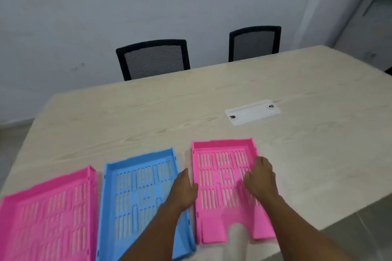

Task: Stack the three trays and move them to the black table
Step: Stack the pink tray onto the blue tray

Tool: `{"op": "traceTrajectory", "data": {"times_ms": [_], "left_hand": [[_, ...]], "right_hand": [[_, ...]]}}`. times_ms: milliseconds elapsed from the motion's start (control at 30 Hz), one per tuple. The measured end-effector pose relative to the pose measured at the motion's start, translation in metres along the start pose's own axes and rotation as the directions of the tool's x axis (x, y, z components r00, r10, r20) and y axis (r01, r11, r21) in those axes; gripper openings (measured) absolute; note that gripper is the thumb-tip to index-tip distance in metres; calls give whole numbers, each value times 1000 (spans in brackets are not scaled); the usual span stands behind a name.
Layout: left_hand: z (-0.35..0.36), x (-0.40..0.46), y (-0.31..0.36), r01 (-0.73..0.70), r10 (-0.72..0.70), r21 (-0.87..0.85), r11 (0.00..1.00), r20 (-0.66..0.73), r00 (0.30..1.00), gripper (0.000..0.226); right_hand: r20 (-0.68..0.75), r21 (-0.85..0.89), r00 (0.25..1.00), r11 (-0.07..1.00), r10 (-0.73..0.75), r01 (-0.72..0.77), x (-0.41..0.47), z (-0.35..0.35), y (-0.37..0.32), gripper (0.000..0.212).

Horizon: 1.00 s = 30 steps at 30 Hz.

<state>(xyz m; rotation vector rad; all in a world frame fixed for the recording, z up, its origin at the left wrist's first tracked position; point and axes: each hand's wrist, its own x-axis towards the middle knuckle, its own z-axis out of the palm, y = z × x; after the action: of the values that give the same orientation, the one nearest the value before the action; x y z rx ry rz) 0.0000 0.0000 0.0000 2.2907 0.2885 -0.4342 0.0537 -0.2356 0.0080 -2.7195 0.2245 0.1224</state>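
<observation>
right pink tray [224,184] at 5 o'clock on desk [297,154] | left hand [184,188] open at its left rim, right hand [262,178] spread flat inside | likely light, stiff, slick plastic; grip both long rims | blue tray [144,197], left pink tray [51,214] unstacked at 7 o'clock

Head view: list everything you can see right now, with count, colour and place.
Right pink tray: one, pink, near right on table.
Blue tray: one, blue, middle.
Left pink tray: one, pink, near left, cut off by frame.
Table: one, light wood.
Cable cover: one, white, set in tabletop.
Chairs: two, black mesh, far side.
Left hand: at right pink tray's left edge.
Right hand: on its right side.
</observation>
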Motion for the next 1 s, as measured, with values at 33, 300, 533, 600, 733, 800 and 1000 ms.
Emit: {"op": "traceTrajectory", "data": {"times_ms": [33, 300, 533, 600, 733, 800, 1000], "left_hand": [[5, 2, 2, 13, -13, -29, 1000, -6, 1000, 69], [38, 7, 4, 190, -178, -144, 971, 91, 980, 62], [28, 4, 13, 61, -62, -359, 931, 10, 998, 55], [22, 8, 16, 12, -44, -446, 895, -60, 997, 55], [8, 28, -15, -32, -99, -544, 838, -209, 973, 64], [-11, 24, -26, -37, -142, -553, 832, -278, 950, 63], [-86, -31, -65, -22, -229, -508, 861, -425, 876, 57]], "right_hand": [[-2, 52, 998, 997, 57, -57, 0, 3, 9, 55], [119, 265, 962, 926, 244, -268, -6, 18, 45, 56], [-18, 305, 968, 924, 250, -233, 12, -15, 36, 29], [-94, 308, 970, 933, 223, -185, 21, -25, 26, 35], [-180, 358, 975, 932, 132, -60, 23, -35, -13, 26], [-205, 374, 975, 927, 85, -2, 19, -34, -38, 20], [-140, 457, 988, 882, -60, 118, -18, -1, -112, 20]]}}
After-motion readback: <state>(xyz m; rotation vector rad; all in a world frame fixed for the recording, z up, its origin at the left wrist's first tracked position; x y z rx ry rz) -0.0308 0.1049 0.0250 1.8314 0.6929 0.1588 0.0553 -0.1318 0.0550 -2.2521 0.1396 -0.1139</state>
